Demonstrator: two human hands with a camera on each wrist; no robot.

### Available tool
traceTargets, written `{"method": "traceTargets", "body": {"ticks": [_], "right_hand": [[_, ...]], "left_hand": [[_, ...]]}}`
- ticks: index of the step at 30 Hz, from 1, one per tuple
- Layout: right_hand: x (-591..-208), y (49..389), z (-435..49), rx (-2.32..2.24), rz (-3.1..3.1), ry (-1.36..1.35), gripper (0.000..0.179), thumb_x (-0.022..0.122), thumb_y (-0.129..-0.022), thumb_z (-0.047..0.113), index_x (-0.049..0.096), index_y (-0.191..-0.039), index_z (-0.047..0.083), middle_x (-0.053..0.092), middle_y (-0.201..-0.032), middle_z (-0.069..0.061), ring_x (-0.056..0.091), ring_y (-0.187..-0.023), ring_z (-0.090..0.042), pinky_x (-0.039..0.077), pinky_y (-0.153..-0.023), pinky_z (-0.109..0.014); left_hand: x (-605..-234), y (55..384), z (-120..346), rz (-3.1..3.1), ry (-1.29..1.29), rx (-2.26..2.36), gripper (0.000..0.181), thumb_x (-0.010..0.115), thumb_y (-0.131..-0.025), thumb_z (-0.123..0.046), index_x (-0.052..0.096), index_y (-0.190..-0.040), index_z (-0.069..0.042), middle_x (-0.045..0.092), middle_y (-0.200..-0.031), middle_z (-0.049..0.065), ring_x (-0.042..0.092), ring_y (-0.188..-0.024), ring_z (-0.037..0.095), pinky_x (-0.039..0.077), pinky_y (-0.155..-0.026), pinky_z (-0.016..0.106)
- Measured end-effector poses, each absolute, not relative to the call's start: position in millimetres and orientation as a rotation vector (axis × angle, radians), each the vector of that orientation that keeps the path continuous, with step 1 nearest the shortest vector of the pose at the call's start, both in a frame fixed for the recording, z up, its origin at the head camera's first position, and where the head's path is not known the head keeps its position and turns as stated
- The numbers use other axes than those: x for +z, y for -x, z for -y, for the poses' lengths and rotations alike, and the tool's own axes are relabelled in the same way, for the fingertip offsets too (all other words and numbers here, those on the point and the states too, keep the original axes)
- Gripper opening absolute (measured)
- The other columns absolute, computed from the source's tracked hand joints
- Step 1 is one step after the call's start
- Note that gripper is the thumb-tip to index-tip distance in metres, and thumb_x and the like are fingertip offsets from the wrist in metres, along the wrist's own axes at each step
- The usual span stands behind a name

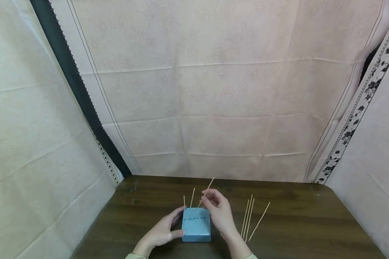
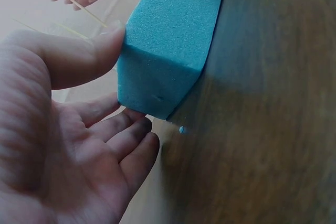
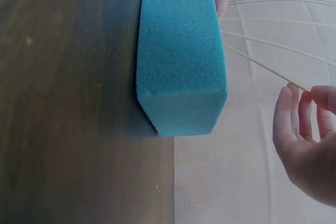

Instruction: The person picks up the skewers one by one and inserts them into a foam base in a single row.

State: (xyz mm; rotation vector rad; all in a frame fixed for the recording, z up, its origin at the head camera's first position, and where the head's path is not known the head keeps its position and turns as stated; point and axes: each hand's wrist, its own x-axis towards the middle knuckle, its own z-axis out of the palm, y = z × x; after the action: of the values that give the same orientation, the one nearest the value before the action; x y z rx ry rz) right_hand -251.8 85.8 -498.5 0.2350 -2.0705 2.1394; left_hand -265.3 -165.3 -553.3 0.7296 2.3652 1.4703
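A blue foam block (image 1: 196,230) sits on the table, with a row of dark marks on its upper face. My left hand (image 1: 163,230) holds it at the left side, thumb near the front corner and fingers toward the back. In the left wrist view the thumb presses one face while the fingers curl at another. Two thin wooden sticks (image 1: 192,198) stand up at the block's far side. Between thumb and fingertips, my right hand (image 1: 221,212) pinches a third stick (image 1: 209,186), which slants down left to the block's far edge.
Several loose sticks (image 1: 259,221) lie on the dark wooden table (image 1: 298,216), right of my right hand. A tiny blue crumb (image 2: 182,129) is beside the block. Pale cloth (image 1: 220,108) hangs behind the table and along both sides.
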Motion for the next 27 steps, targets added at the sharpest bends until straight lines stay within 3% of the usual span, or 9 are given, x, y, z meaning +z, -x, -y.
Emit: {"method": "traceTargets", "body": {"ticks": [27], "right_hand": [[-497.8, 249.2, -85.2, 2.1, 2.114, -0.265, 0.022, 0.071, -0.105, 0.016, 0.072, -0.126, 0.011, 0.075, -0.111, -0.008, 0.074, -0.106, -0.031, 0.063, -0.09, -0.032]], "left_hand": [[-552.7, 265.0, 164.3, -2.336, -0.715, 1.492, 0.083, 0.078, -0.098, -0.018, 0.033, -0.165, 0.0, 0.033, -0.169, 0.028, 0.034, -0.154, 0.045, 0.032, -0.122, 0.063]]}}
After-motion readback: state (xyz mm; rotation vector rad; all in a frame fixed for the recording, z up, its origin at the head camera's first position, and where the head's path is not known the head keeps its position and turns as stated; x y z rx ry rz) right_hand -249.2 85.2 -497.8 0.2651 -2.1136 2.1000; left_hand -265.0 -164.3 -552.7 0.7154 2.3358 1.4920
